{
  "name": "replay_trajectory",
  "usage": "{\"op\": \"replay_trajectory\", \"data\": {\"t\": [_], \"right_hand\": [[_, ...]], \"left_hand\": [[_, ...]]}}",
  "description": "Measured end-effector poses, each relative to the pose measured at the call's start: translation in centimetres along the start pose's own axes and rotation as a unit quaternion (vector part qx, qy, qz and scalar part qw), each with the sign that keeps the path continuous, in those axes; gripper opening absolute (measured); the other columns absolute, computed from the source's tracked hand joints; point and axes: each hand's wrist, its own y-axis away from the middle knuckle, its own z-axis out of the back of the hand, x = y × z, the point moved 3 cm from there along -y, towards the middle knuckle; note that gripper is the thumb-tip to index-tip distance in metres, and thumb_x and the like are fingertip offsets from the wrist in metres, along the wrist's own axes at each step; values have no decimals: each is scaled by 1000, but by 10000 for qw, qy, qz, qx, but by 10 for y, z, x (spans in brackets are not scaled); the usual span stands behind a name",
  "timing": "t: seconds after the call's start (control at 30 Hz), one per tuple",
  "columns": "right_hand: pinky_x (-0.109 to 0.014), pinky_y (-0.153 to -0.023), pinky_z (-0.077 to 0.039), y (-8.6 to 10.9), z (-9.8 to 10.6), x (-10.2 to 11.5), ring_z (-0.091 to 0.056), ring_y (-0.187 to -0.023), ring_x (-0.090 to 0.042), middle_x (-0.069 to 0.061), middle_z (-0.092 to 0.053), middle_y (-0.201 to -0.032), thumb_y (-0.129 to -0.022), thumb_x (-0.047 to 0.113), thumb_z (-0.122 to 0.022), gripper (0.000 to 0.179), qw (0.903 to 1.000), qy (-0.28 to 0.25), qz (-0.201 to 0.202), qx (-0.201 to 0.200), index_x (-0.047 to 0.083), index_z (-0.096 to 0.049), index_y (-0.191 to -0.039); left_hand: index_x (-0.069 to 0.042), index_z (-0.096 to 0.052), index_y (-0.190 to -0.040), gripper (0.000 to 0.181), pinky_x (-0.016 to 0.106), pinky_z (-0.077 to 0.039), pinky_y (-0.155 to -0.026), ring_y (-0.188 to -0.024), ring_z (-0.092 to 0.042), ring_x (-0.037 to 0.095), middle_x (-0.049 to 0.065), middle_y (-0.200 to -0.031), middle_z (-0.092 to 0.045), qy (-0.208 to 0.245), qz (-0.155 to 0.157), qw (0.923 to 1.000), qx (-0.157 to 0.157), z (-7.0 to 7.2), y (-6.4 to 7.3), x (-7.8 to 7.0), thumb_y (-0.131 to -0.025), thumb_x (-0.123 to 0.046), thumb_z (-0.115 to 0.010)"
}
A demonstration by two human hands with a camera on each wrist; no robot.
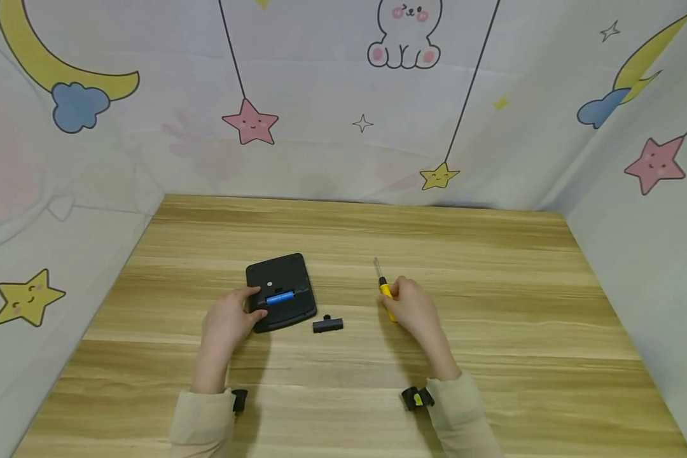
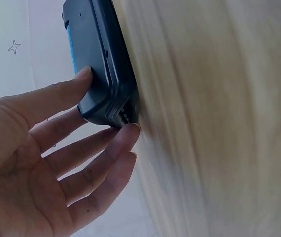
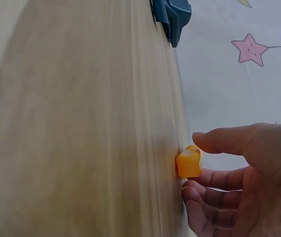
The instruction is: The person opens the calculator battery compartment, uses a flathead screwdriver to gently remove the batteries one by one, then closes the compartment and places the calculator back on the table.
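Note:
A black calculator-shaped device (image 1: 286,267) lies back side up on the table, its battery slot uncovered and a blue battery (image 1: 280,298) inside. My left hand (image 1: 226,324) grips its left edge; in the left wrist view the thumb presses on the back of the device (image 2: 98,54) while fingertips are at its lower corner. A small black battery cover (image 1: 327,325) lies to the right of the device. Farther right, my right hand (image 1: 415,308) pinches the yellow handle of a screwdriver (image 1: 386,291) between thumb and fingers, its metal shaft pointing away from me.
The wood-grain table (image 1: 343,394) ends at the back against a white patterned curtain (image 1: 320,159), which also hangs along both sides. Dark wrist cameras (image 1: 416,399) stick out inward from both sleeves.

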Motion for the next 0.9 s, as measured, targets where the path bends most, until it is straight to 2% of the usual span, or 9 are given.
{"op": "replay_trajectory", "data": {"t": [0.5, 0.9], "right_hand": [[-25, -51, -35, -4, -3, 2, -48, -61, -16, -4, -56, -73, -87, 37, -68, 33, 9997, 205, -108, 120, 7, -56, -80], [-24, -46, -29, -7, -2, 3, -42, -51, -13, 2, -43, -59, -88, 41, -65, 37, 9990, 379, -150, 200, 10, -51, -74]], "left_hand": [[-11, -57, -134, 53, 56, -51, -82, -117, -55, 48, 25, -137, -53, 26, -11, 10000, -44, 0, 0, 2, -85, -26, -72], [-10, -58, -133, 53, 54, -52, -78, -116, -56, 47, 25, -137, -53, 56, -62, 9999, -74, 0, 0, 2, -85, -25, -72]]}}
